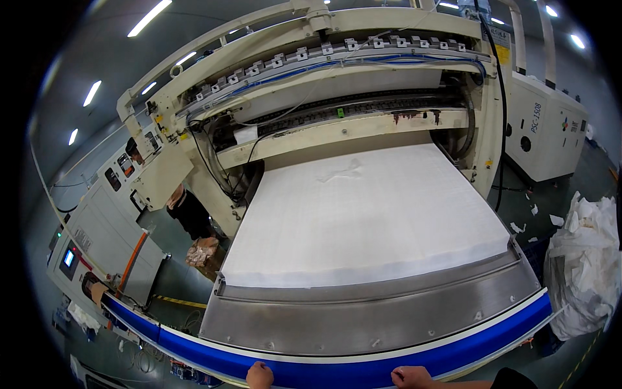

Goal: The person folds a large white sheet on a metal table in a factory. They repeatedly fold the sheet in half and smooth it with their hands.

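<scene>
My left hand point(260, 375) is curled into a fist at the near edge of the machine, against the blue padded rail point(337, 371). Farther right along the same rail rests my right hand point(413, 377), also closed, with its forearm coming in from the lower right. No object sticks out of either fist. Beyond the rail lies a metal plate point(363, 321), and past it a wide white sheet stack point(369, 227) comes out from under the machine. A crumpled white scrap point(343, 170) lies on its far part.
A large cream machine frame point(343, 137) spans the far side. Left stand a control cabinet point(110, 227), a person in dark clothes point(188, 211) and a cardboard box point(205, 256). At right are a white cabinet point(544, 126) and a big bag of white scraps point(583, 266).
</scene>
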### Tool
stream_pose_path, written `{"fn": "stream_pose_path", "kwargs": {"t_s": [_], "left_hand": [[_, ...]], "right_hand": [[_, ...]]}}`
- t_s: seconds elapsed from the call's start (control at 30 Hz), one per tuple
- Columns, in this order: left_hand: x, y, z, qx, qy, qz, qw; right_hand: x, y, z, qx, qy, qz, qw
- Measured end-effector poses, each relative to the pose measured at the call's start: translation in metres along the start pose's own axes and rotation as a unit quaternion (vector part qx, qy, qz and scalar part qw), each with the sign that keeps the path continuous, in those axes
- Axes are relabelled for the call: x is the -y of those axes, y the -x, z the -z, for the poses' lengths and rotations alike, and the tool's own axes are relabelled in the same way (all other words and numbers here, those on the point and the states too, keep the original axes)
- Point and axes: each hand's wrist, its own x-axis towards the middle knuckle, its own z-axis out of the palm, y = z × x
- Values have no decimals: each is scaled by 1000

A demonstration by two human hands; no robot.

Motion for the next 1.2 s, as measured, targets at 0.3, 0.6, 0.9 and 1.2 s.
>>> {"fn": "stream_pose_path", "kwargs": {"t_s": [0.3, 0.6, 0.9, 1.2], "left_hand": [[-5, 1, 5, 7, -1, 21, 1000], [-9, 4, 9, 17, -15, 21, 1000], [-4, 1, 4, 18, -6, 12, 1000], [-3, 0, 4, 26, -8, 12, 1000]], "right_hand": [[-1, -1, -1, -2, 9, 5, 1000], [-1, -1, -1, 7, 6, -4, 1000], [1, 0, 1, 4, 3, -2, 1000], [-4, 0, -4, -3, 7, 14, 1000]]}}
